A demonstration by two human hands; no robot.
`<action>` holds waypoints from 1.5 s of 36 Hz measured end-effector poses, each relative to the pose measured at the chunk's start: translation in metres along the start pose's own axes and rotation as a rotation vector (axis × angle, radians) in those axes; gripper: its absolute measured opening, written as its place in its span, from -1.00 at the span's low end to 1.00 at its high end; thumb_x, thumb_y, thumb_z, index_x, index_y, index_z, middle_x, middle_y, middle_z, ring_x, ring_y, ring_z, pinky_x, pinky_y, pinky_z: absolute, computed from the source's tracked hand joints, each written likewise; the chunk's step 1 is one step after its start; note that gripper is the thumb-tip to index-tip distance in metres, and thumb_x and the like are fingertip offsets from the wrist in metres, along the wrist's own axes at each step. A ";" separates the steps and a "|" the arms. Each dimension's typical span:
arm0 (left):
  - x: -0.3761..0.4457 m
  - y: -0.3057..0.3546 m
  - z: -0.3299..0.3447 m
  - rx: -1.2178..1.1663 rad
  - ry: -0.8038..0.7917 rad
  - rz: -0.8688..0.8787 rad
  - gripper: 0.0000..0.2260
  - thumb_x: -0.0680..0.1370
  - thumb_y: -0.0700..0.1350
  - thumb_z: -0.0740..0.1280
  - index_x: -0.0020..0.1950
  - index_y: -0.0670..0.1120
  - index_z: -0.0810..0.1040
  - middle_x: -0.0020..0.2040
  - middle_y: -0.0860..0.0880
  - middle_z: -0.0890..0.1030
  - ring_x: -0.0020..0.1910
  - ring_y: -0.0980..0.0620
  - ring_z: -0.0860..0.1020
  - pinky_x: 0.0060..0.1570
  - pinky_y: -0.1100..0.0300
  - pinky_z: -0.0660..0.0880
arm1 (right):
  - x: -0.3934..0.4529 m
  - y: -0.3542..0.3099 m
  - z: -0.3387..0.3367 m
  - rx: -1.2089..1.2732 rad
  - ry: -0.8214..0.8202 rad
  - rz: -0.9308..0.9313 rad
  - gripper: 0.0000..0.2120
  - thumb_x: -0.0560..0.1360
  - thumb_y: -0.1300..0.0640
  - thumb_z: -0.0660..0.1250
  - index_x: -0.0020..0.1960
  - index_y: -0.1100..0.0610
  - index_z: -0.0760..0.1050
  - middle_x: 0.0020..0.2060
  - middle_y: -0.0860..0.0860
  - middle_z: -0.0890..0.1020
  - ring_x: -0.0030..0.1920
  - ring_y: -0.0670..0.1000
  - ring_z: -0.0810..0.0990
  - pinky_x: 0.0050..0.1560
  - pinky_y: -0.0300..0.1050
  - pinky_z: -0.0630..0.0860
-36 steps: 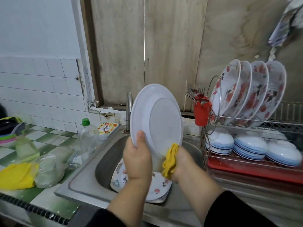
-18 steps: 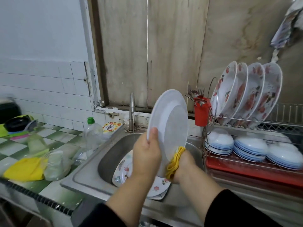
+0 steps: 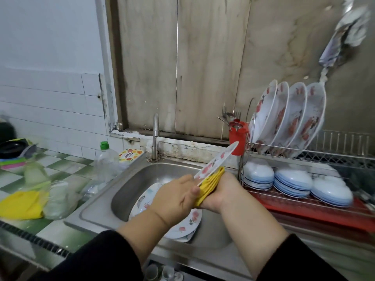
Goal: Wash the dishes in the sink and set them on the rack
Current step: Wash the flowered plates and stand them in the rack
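Over the steel sink [image 3: 97, 211] my left hand [image 3: 174, 197] grips the near rim of a white plate with red flowers [image 3: 217, 161], tilted almost edge-on to me. My right hand [image 3: 221, 191] holds a yellow cloth [image 3: 211, 183] against the plate's underside. More flowered plates [image 3: 190, 222] lie in the basin beneath my hands. The wire dish rack [image 3: 304, 153] stands to the right with several flowered plates [image 3: 288, 116] upright on top and stacks of white and blue bowls [image 3: 292, 181] below.
The tap [image 3: 155, 136] runs a thin stream into the sink. A red cutlery holder [image 3: 238, 136] hangs on the rack's left end. A clear bottle with a green cap [image 3: 106, 161], plastic bags and a yellow cloth [image 3: 22, 203] sit on the tiled counter at left.
The plate has tipped from upright, with its white back facing me, down to nearly edge-on and lower over the sink. Both hands dropped with it; the cloth stays against the plate.
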State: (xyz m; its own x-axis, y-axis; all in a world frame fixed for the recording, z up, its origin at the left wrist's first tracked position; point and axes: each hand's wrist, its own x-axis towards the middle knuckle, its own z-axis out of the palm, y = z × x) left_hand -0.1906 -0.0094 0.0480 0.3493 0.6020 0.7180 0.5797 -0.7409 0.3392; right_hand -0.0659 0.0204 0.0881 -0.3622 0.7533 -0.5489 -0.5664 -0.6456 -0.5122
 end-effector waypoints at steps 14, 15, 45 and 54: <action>0.002 -0.054 -0.054 0.337 -0.079 0.463 -0.78 0.54 0.02 0.22 0.16 0.06 0.46 -0.26 0.06 0.51 -0.40 0.02 0.51 -0.53 0.28 0.40 | -0.037 0.006 -0.007 -0.008 -0.251 -0.334 -0.39 0.43 -0.34 0.15 0.01 0.16 0.66 0.04 0.32 0.63 0.13 0.42 0.49 0.08 0.59 0.25; 0.002 -0.059 -0.058 0.336 -0.059 0.466 -0.77 0.50 -0.02 0.24 0.14 0.06 0.50 -0.27 0.05 0.53 -0.40 0.02 0.52 -0.49 0.27 0.39 | -0.039 0.012 -0.001 -0.023 -0.260 -0.347 -0.50 0.41 -0.21 0.19 -0.04 0.16 0.68 0.01 0.31 0.64 0.11 0.40 0.51 0.03 0.61 0.27; -0.010 0.005 -0.048 -1.737 -0.080 -1.167 -0.66 0.65 -0.02 0.10 0.22 -0.19 0.54 0.07 -0.18 0.65 0.01 -0.12 0.63 -0.06 0.00 0.60 | -0.047 0.091 0.016 0.176 0.128 -0.702 -0.59 0.35 0.32 0.21 0.18 0.17 0.54 0.16 0.18 0.61 0.21 0.26 0.53 0.31 0.23 0.37; 0.000 0.012 -0.044 -1.753 -0.142 -1.099 -0.62 0.67 0.03 0.05 0.35 -0.11 0.47 0.16 -0.17 0.61 0.05 -0.15 0.59 -0.21 -0.06 0.61 | -0.106 0.099 -0.011 0.297 0.238 -0.843 -0.63 0.49 0.26 0.13 0.28 0.14 0.41 0.15 0.16 0.57 0.20 0.17 0.49 0.39 0.21 0.23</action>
State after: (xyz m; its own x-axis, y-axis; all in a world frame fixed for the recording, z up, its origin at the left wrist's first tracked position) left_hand -0.2161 -0.0312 0.0784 0.5148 0.8433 -0.1542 -0.5888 0.4785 0.6514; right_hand -0.0754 -0.1250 0.0888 0.3990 0.8927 -0.2094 -0.7520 0.1879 -0.6318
